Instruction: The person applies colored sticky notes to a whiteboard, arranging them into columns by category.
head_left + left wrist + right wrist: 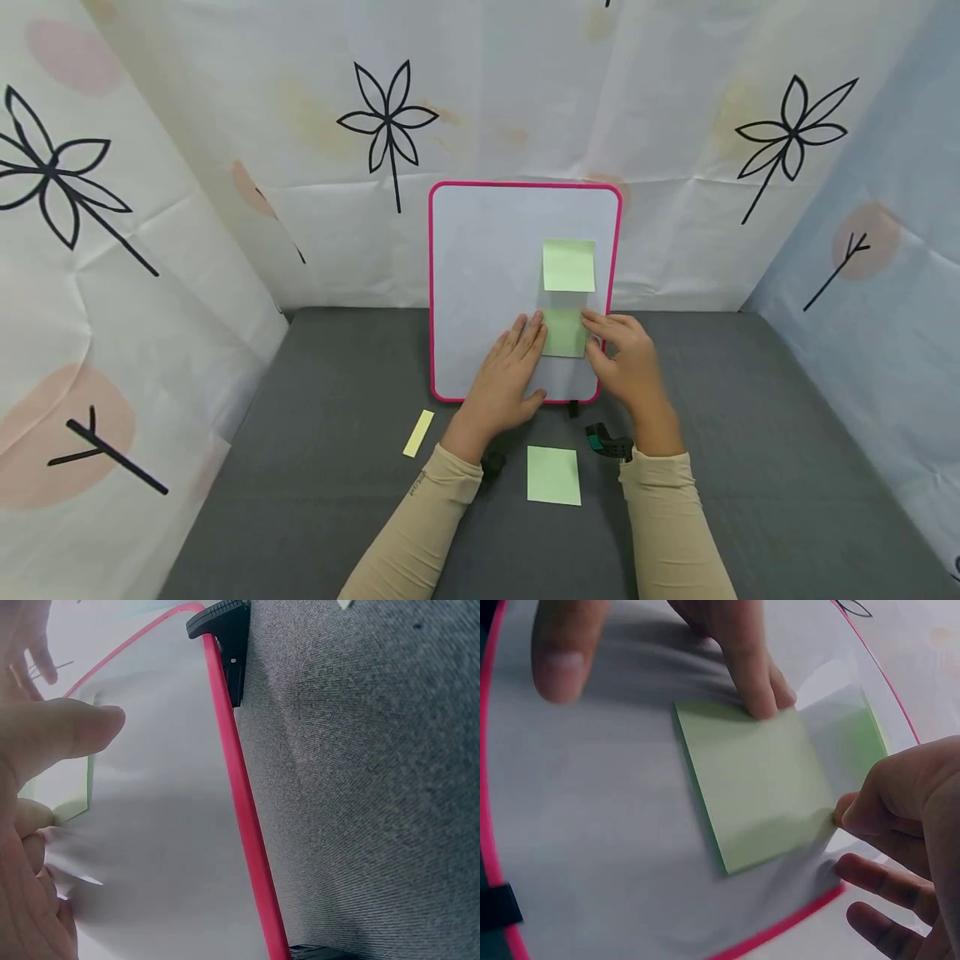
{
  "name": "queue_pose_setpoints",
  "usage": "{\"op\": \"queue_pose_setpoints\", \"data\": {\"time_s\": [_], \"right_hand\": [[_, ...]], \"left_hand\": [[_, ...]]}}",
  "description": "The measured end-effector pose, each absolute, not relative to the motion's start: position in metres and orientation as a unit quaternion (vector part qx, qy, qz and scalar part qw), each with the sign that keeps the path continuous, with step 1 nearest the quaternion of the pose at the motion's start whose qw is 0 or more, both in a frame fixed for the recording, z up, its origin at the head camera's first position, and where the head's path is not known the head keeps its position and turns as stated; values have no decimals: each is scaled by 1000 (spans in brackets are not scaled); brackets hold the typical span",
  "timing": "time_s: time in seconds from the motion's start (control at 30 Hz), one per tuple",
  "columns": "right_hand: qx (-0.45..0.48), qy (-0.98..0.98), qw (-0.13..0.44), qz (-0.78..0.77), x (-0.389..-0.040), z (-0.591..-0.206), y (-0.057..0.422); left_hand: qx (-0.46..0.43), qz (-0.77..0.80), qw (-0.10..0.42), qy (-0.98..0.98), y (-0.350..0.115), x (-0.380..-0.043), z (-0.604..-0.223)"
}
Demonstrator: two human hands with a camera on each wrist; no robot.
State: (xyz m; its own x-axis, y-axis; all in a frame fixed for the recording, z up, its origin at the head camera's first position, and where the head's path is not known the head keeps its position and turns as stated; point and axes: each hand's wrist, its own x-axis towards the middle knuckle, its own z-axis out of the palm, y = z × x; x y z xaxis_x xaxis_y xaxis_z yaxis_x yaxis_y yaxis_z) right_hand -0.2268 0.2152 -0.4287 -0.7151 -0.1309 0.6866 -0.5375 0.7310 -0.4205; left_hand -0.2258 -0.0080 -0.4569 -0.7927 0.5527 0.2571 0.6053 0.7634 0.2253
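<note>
A pale green sticky note [562, 333] lies against the lower right part of a white board [487, 250] with a pink rim. My left hand [504, 379] rests flat on the board, its straight fingertips touching the note's left edge. At the opposite edge, my right hand [628, 358] pinches the note's corner, as the right wrist view shows; its other fingers [889, 889] are spread apart from the note. Just above, a second green sticky note [568, 266] is on the board. A third green sticky note [554, 476] lies on the table between the forearms.
A narrow yellow strip [418, 433] lies on the grey table [337, 500], left of the left wrist. Black feet [232, 645] support the board's lower edge. Patterned white cloth [510, 100] hangs behind and at both sides.
</note>
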Motion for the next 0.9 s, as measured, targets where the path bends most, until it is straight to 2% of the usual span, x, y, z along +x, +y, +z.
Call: {"op": "queue_pose_setpoints", "data": {"time_s": [0.17, 0.5, 0.9], "right_hand": [[178, -876, 318, 317, -223, -426, 216], [267, -867, 295, 301, -225, -427, 187], [189, -875, 308, 321, -223, -428, 212]], "left_hand": [[-316, -147, 98, -932, -8, -227, -459], [-318, -165, 98, -928, -10, -227, -459], [-317, -150, 99, -931, -9, -226, -459]]}}
